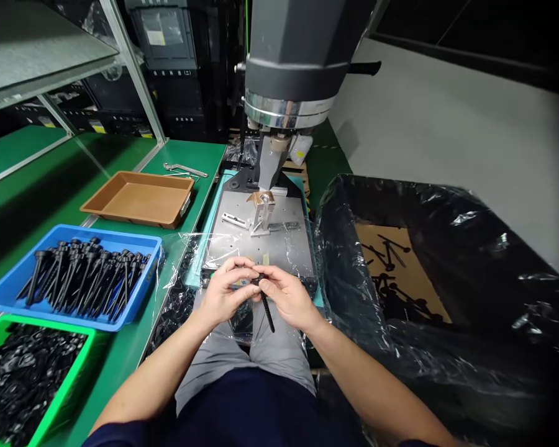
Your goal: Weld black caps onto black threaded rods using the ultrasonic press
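Observation:
Both hands meet over my lap, just in front of the machine's metal base plate (218,248). Between them is a black threaded part (268,313), its shaft pointing down toward my legs. My right hand (289,298) is closed on its upper end with thumb and fingers. My left hand (228,288) pinches at the same upper end, where fingertips hide most of the head. Beyond the hands, a metal fixture (262,214) stands on the plate under the machine's horn (270,164).
At left are a blue tray (156,251) of black bolt-like parts, a green bin (81,366) of small black pieces and a brown tray (144,195). A wrench (186,169) lies behind. At right, a plastic-lined box (345,261) holds scattered black parts.

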`<action>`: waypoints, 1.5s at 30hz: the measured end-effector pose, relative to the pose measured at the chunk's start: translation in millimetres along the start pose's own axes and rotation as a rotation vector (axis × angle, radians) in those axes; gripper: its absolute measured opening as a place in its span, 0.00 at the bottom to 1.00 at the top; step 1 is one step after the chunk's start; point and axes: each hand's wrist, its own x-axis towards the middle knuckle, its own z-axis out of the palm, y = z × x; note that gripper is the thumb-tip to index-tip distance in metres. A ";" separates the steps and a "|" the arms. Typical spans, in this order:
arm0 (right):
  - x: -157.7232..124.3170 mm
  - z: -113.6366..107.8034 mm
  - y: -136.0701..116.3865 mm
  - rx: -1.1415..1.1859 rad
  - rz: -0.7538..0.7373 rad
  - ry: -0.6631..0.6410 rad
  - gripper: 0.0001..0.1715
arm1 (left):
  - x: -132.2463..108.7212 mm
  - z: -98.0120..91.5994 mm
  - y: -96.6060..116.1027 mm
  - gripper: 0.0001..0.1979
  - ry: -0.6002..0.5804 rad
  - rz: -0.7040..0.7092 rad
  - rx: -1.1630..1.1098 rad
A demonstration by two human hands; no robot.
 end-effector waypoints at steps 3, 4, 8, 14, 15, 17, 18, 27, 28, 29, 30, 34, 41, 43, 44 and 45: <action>16.7 -15.9 -21.9 -0.172 -0.059 0.045 0.16 | 7.6 -1.2 -4.3 0.15 -0.003 0.005 0.023; 24.2 -23.5 -30.5 -0.220 -0.108 0.115 0.15 | 8.1 -2.0 -8.2 0.19 -0.011 -0.013 0.043; 67.8 -59.4 -56.9 -0.280 -0.397 0.532 0.16 | -0.8 -2.9 -33.9 0.25 -0.147 -0.110 0.254; 142.1 -92.9 -36.0 -0.321 -0.486 0.566 0.21 | -27.3 10.7 -66.4 0.25 -0.456 -0.201 0.590; 150.7 -94.5 -30.0 -0.331 -0.469 0.542 0.22 | -30.2 12.8 -68.6 0.25 -0.488 -0.215 0.611; 163.3 -95.7 -21.2 -0.362 -0.439 0.506 0.23 | -33.8 15.1 -71.3 0.25 -0.525 -0.226 0.636; 167.5 -96.0 -18.5 -0.381 -0.431 0.501 0.23 | -34.8 15.5 -72.3 0.25 -0.532 -0.224 0.645; 170.5 -107.7 11.1 -0.431 -0.416 0.472 0.18 | -41.0 14.6 -84.9 0.21 -0.506 -0.187 0.659; 170.7 -108.0 16.0 -0.469 -0.408 0.478 0.18 | -41.4 14.9 -85.9 0.21 -0.505 -0.189 0.656; 171.7 -107.9 20.0 -0.511 -0.400 0.486 0.18 | -41.7 15.1 -86.6 0.21 -0.505 -0.192 0.652; 173.6 -107.6 22.9 -0.549 -0.392 0.498 0.18 | -41.9 15.3 -87.1 0.21 -0.503 -0.195 0.647; 188.6 -106.3 22.8 -0.643 -0.335 0.532 0.19 | -42.3 15.1 -88.4 0.21 -0.502 -0.206 0.633; 205.5 -109.6 11.9 -0.689 -0.223 0.475 0.19 | -40.8 13.7 -87.2 0.22 -0.490 -0.241 0.597; 202.9 -113.2 7.1 -0.719 -0.177 0.443 0.20 | -40.1 12.9 -85.5 0.21 -0.489 -0.246 0.584; 201.2 -115.3 4.1 -0.725 -0.172 0.424 0.21 | -39.8 12.5 -84.6 0.21 -0.493 -0.248 0.582; 199.7 -117.5 1.1 -0.733 -0.187 0.404 0.21 | -39.5 12.0 -83.8 0.21 -0.498 -0.249 0.582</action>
